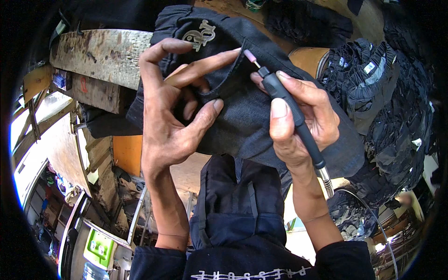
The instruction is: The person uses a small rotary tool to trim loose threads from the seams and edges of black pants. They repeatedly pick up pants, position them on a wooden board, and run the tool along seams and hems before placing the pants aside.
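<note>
A dark garment [247, 116] with a light embroidered emblem is spread in front of me. My left hand [175, 102] lies over its pocket opening, index finger stretched to the upper end of the pocket edge and the other fingers curled at the opening. Thumb and fingers there stand apart, though fabric hides some fingertips. My right hand [303, 112] grips a black rotary grinding pen [291, 105] like a pencil. Its pinkish grinding tip [250, 56] is at the pocket edge, close beside my left index fingertip; I cannot tell whether it touches the cloth.
Worn wooden planks [107, 53] stand at the upper left. A large heap of dark garments [373, 102] is piled on the right. From the pen a thin cable [368, 207] runs down to the lower right. A green tray-like object [99, 247] sits at the lower left.
</note>
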Motion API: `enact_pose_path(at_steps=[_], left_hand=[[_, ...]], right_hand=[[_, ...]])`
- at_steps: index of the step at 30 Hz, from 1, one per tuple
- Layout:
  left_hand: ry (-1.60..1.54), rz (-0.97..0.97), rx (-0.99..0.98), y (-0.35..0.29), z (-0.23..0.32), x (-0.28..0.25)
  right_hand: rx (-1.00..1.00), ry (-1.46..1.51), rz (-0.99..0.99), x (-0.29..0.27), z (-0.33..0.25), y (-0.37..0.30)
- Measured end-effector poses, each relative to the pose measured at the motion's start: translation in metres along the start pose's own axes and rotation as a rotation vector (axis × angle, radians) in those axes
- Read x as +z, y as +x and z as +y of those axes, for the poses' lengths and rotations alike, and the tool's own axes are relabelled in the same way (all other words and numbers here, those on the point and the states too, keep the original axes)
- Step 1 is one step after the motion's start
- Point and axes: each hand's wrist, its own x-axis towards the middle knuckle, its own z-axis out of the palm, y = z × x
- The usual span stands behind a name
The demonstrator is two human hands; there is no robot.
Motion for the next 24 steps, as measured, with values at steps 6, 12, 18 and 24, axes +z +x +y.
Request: enact_pose_path(at_steps=[6, 12, 18, 24], left_hand=[[0.07, -0.038, 0.132, 0.009, -0.011, 0.0], [0.499, 0.44, 0.568, -0.01, 0.007, 0.013], [0.912, 0.355, -0.231, -0.031, 0.051, 0.021], [0.917, 0.301, -0.165, -0.019, 0.034, 0.035]], right_hand=[[0.058, 0.043, 0.025, 0.002, 0.007, 0.001], [0.114, 0.301, 0.259, -0.027, -0.008, 0.003], [0.319, -0.502, 0.012, -0.133, -0.021, -0.009], [0.308, -0.507, 0.042, -0.104, -0.005, -0.003]])
